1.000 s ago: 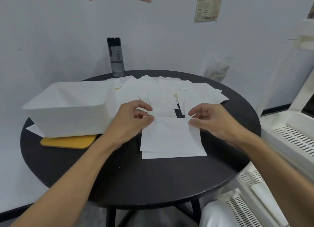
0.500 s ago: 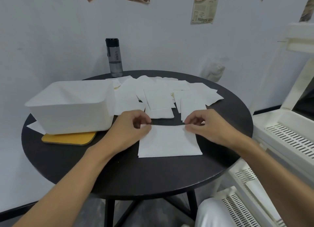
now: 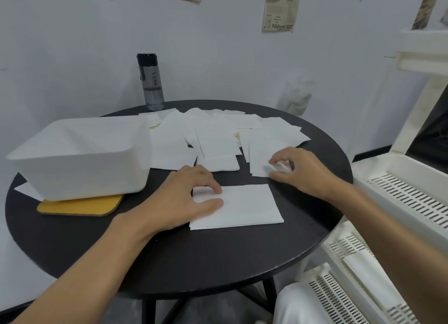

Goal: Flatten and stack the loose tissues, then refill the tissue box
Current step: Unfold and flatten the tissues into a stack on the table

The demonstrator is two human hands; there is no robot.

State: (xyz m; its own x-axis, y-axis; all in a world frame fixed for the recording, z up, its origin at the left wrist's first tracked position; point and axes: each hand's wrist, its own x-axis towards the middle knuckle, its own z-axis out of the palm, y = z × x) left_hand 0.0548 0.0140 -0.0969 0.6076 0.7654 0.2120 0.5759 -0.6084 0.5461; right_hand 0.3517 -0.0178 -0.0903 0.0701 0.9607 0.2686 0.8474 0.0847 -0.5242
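Observation:
A neat stack of flattened white tissues (image 3: 244,206) lies on the black round table (image 3: 194,258) in front of me. My left hand (image 3: 186,199) rests on the stack's left end, fingertips and thumb pressing on it. Several loose tissues (image 3: 213,139) are spread over the far half of the table. My right hand (image 3: 303,171) reaches over the nearest one (image 3: 260,159), whose near corner sits pinched between thumb and curled fingers. The white tissue box (image 3: 80,159) stands at the left, open side up.
A yellow pad (image 3: 80,208) lies under the box, and one tissue (image 3: 26,190) pokes out beside it. A grey bottle (image 3: 150,81) stands at the table's far edge by the wall. White slotted plastic racks (image 3: 400,202) crowd the right side.
Both hands let go of the top tissue on the stack. My left hand settled on the stack's left end; my right hand moved up and right to a loose tissue.

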